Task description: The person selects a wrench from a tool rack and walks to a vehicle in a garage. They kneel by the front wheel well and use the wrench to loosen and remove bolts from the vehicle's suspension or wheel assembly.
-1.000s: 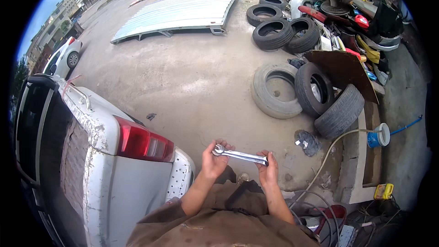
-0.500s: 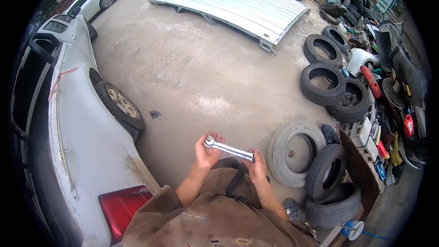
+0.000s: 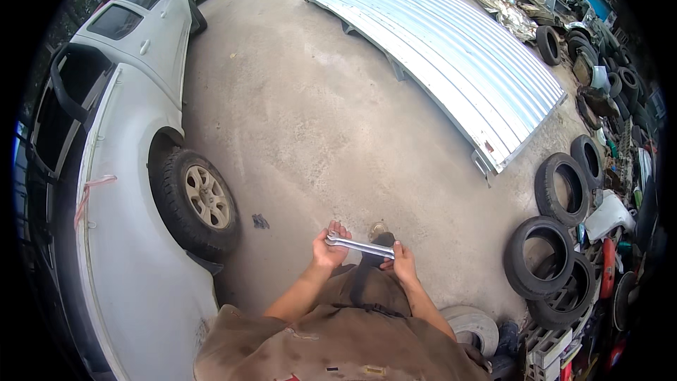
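Observation:
A silver combination wrench (image 3: 361,245) spans the gap between my hands in front of my body; I cannot tell whether a second one lies alongside it. My left hand (image 3: 327,250) is palm up under the left end, thumb by the wrench head and fingers partly curled behind it. My right hand (image 3: 403,264) grips the other end, thumb on top and fingers underneath. Beneath the wrench, my dark trouser leg and a shoe (image 3: 379,228) show on the ground.
A white pickup (image 3: 151,240) stands close on my left, its rear wheel (image 3: 206,197) near me. Ahead lies a large corrugated metal panel (image 3: 451,49). Tyres (image 3: 539,257) and scrap line the right side. A dark scrap (image 3: 260,221) lies on the concrete.
My view has turned right and I have moved forward along the pickup. The metal panel looks nearer, and the near tyres have dropped toward the lower edge. Both hands keep the wrench.

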Demonstrator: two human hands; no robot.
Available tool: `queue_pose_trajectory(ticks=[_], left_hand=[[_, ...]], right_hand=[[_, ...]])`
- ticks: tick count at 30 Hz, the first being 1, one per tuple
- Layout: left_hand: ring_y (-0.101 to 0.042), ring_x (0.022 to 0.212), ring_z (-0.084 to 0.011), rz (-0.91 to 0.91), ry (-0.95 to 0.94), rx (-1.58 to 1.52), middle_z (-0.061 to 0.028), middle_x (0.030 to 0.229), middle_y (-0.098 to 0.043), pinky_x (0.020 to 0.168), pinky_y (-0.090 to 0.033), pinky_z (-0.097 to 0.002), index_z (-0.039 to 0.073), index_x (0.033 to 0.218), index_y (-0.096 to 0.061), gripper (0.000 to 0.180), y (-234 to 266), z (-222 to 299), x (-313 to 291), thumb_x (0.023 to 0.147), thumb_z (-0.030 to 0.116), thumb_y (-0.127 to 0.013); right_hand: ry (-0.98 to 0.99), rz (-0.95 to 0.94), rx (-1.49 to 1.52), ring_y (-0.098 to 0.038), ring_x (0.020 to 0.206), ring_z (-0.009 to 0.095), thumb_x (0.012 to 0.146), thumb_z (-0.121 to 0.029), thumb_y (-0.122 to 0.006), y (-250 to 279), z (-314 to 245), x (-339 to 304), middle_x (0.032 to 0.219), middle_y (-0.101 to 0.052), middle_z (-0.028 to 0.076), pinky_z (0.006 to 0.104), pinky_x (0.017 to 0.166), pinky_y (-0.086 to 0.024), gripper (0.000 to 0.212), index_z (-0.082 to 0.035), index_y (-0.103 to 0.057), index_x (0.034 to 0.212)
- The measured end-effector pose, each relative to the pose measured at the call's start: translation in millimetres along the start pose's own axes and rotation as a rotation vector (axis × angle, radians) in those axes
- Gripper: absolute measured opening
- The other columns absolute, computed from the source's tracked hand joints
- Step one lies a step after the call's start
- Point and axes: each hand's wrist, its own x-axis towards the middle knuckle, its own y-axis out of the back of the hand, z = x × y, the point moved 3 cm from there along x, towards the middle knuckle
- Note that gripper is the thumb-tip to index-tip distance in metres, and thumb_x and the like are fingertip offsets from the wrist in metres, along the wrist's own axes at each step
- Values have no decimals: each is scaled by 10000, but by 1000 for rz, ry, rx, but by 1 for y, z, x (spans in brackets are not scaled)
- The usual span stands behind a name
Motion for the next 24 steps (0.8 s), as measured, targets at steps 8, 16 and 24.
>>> queue_pose_trajectory(ticks=[8, 16, 24], left_hand=[[-589, 805, -247, -631, -449, 141, -88, 898, -608, 836, -457, -401, 52, 1017, -601, 323, -373, 46, 51, 1007, 332, -441], [-578, 1051, -255, -82, -371, -219, -90, 1131, -614, 923, -433, -422, 43, 1136, -577, 402, -420, 245, 351, 1019, 362, -362], [-573, 996, -254, -577, -984, 472, -131, 1080, -599, 894, -458, -436, 51, 1294, -480, 426, -800, 371, 404, 1010, 351, -377]], right_hand=[[448, -95, -116, -464, 450, 78, 1048, -388, -301, -112, -276, 202, 581, -485, 13, 207, 400, -359, 405, -70, -471, 864], [202, -311, -562, -467, 470, 78, 1049, -380, -315, -267, -319, 498, 603, -487, 3, 253, 427, -386, 408, -71, -489, 848], [412, -443, -212, -469, 507, 67, 1053, -375, -312, -475, -586, 697, 601, -495, 10, 222, 460, -377, 401, -69, -489, 866]])
